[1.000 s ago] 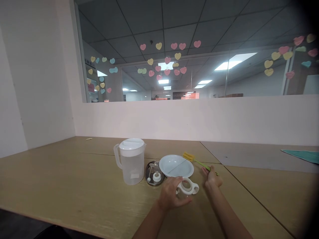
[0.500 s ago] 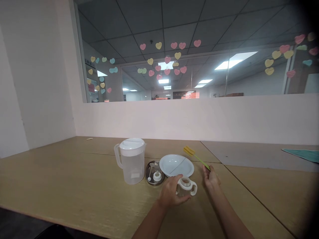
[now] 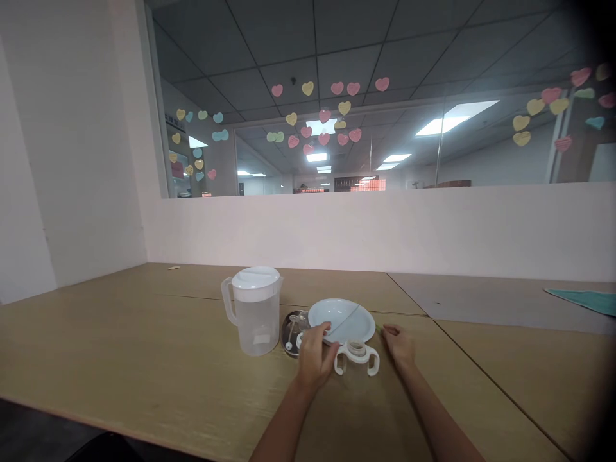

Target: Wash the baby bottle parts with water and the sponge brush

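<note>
My left hand (image 3: 315, 356) rests its fingertips on the near rim of a white divided plate (image 3: 349, 319), beside a clear two-handled sippy cup with a white collar (image 3: 357, 358). The cup stands apart from my left hand, just in front of the plate. My right hand (image 3: 399, 343) lies right of the cup, with a sliver of green at its fingertips. The yellow-headed bottle brush is mostly out of sight. A round steel lid (image 3: 290, 333) with small white parts sits partly hidden behind my left hand. A clear pitcher with a white lid (image 3: 253, 314) stands to the left.
The pale wooden table (image 3: 144, 333) runs left and toward me, ending at a near edge. A grey mat (image 3: 481, 301) and a teal cloth (image 3: 577, 301) lie at the far right. A low white wall and a window with paper hearts stand behind.
My left hand has let go of the cup and moved onto the plate rim. The cup now shows both handles. The brush no longer shows behind the plate, and my right hand has moved lower.
</note>
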A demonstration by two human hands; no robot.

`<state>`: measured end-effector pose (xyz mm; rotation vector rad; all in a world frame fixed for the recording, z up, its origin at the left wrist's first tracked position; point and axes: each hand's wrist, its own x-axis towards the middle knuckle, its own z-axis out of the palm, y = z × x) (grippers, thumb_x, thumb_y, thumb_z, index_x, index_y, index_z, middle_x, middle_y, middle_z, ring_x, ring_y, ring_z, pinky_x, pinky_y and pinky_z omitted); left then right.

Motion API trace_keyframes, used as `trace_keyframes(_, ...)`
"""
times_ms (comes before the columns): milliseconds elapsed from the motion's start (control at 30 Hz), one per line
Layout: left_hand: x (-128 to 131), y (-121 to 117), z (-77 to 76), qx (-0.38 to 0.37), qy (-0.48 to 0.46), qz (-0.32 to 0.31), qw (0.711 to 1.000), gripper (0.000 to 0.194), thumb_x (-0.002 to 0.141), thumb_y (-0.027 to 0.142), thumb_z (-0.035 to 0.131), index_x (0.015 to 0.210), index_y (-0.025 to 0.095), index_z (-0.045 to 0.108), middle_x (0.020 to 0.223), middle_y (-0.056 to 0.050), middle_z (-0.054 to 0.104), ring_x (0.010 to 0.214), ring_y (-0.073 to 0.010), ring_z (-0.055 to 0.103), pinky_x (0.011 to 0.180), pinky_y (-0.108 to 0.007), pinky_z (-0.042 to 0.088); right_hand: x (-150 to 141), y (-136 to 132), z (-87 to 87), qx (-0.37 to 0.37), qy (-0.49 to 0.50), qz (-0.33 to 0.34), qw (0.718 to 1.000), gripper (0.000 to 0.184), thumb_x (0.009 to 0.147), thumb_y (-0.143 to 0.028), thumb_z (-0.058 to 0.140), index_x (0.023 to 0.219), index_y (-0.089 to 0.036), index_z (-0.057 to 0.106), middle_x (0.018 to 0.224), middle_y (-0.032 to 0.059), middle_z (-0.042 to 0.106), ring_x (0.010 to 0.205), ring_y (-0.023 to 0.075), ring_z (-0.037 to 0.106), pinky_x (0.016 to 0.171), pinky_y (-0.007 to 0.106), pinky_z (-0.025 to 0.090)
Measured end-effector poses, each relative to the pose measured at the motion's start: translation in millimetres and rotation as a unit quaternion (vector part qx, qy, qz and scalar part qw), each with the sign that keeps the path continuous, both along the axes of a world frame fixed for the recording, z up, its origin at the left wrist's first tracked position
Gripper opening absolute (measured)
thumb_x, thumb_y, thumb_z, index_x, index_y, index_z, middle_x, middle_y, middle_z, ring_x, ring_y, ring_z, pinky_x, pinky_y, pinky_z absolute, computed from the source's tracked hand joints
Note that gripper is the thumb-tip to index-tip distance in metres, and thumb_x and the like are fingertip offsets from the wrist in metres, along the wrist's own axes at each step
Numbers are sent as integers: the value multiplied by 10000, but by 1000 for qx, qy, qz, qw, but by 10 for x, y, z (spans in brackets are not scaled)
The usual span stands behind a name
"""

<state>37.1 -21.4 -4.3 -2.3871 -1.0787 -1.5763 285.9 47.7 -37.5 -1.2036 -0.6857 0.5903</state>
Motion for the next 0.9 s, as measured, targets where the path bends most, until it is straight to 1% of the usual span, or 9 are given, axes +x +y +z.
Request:
trace_keyframes(100, -142, 97, 44, -2, -18, 105, 994, 280, 945, 295, 343, 1097, 166, 538, 1034, -100, 631, 983, -213, 577, 873, -382, 450, -23, -53, 52, -76, -146, 28, 986, 136, 510, -83, 604, 575, -189, 660, 532, -4, 637, 589, 171, 623, 557, 234, 440)
trace_keyframes(200, -243, 188, 57, -69, 30, 220, 973, 330, 962, 285, 278, 1040, 181, 581, 1045, -85, 633, 995, -201, 568, 889, -350, 431, -68, -90, 107, -136, -263, 54, 954, 157, 546, -86, 583, 615, -190, 678, 643, 27, 683, 669, 187, 637, 577, 237, 405)
trace_keyframes(300, -287, 257, 19, -121, 63, 282, 950, 362, 959, 278, 277, 1002, 164, 618, 1021, -97, 646, 976, -215, 575, 889, -355, 424, -108, -121, 153, -191, -345, 61, 917, 119, 606, -141, 578, 650, -189, 678, 686, 48, 692, 684, 196, 639, 560, 238, 381)
trace_keyframes(433, -287, 304, -59, -165, 91, 322, 928, 301, 917, 256, 377, 950, 135, 651, 1008, -129, 656, 989, -242, 581, 880, -361, 418, -121, -184, 240, -231, -406, 42, 883, 175, 699, -182, 510, 705, -176, 685, 719, 83, 695, 687, 211, 645, 556, 253, 384)
trace_keyframes(500, -277, 305, -77, -182, 109, 330, 920, 266, 890, 232, 415, 941, 134, 657, 994, -132, 664, 988, -246, 585, 864, -354, 420, -137, -210, 311, -223, -429, 14, 875, 277, 785, -218, 427, 832, -158, 693, 843, 119, 701, 784, 233, 649, 611, 276, 410)
trace_keyframes(600, -258, 287, -71, -200, 130, 331, 913, 263, 877, 219, 416, 929, 138, 661, 940, -125, 680, 954, -245, 599, 843, -359, 424, -225, -187, 436, -174, -475, -6, 862, 407, 876, -246, 300, 1084, -143, 635, 1086, 134, 655, 1018, 228, 592, 790, 293, 418)
trace_keyframes(667, -250, 272, -61, -205, 139, 331, 911, 266, 876, 221, 413, 920, 146, 665, 926, -118, 685, 946, -246, 602, 839, -364, 426, -326, -113, 510, -136, -515, 25, 846, 402, 891, -256, 311, 1155, -163, 601, 1175, 100, 624, 1093, 186, 555, 880, 259, 388)
trace_keyframes(767, -246, 261, -54, -205, 143, 333, 909, 267, 874, 238, 420, 934, 158, 668, 930, -106, 686, 954, -247, 599, 836, -367, 434, -490, 57, 581, -113, -569, 95, 809, 336, 852, -252, 429, 1109, -181, 633, 1172, 74, 635, 1096, 173, 556, 928, 249, 364)
trace_keyframes(900, -258, 264, -50, -187, 135, 341, 911, 311, 902, 282, 392, 1024, 168, 654, 1117, -108, 636, 1109, -249, 530, 933, -378, 403, -617, 254, 605, -120, -615, 155, 764, 277, 735, -213, 585, 994, -186, 681, 1128, 94, 658, 1114, 232, 547, 964, 341, 338)
